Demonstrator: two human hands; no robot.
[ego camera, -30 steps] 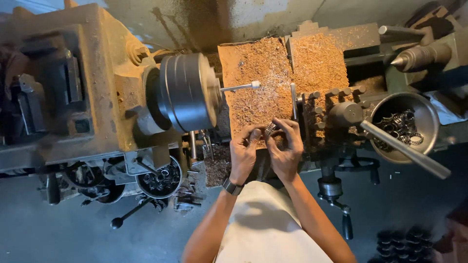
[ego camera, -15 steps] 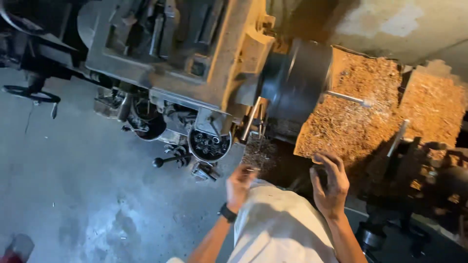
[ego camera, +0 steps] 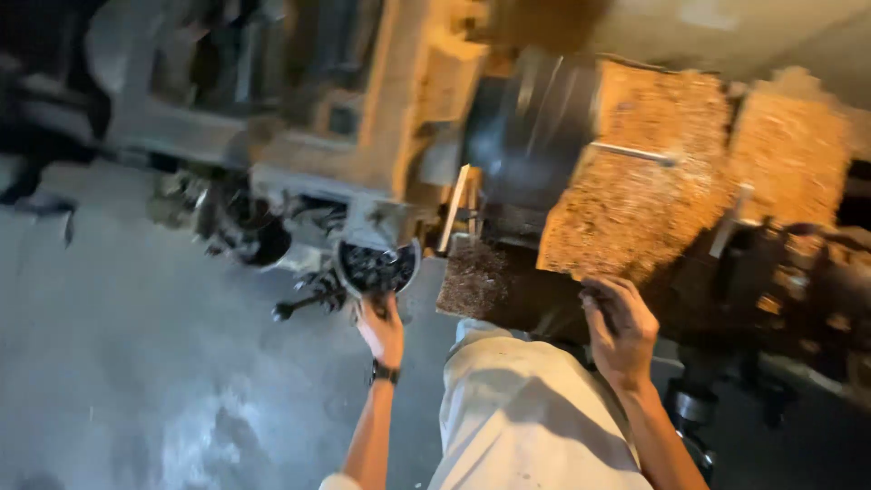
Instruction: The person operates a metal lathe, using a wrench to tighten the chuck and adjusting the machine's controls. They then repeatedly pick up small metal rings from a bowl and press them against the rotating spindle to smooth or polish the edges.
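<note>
- Bowl (ego camera: 376,266) of small dark metal parts, head view: round, sits on lathe (ego camera: 363,136) front ledge, below headstock.
- L hand (ego camera: 381,328) w/ wristwatch at bowl's near rim; blurred, can't tell if fingers are closed on anything.
- R hand (ego camera: 621,327) loosely curled, empty, near chip-covered tray (ego camera: 635,200).
- Judgement: parts small, hard, maybe oily; bowl prob heavy, take by rim.

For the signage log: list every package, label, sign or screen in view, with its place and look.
No package, label, sign or screen shows in this blurred view.
Nearest to a container: a round metal bowl of dark small parts, hung on the lathe front, with the left hand reaching it.
</note>
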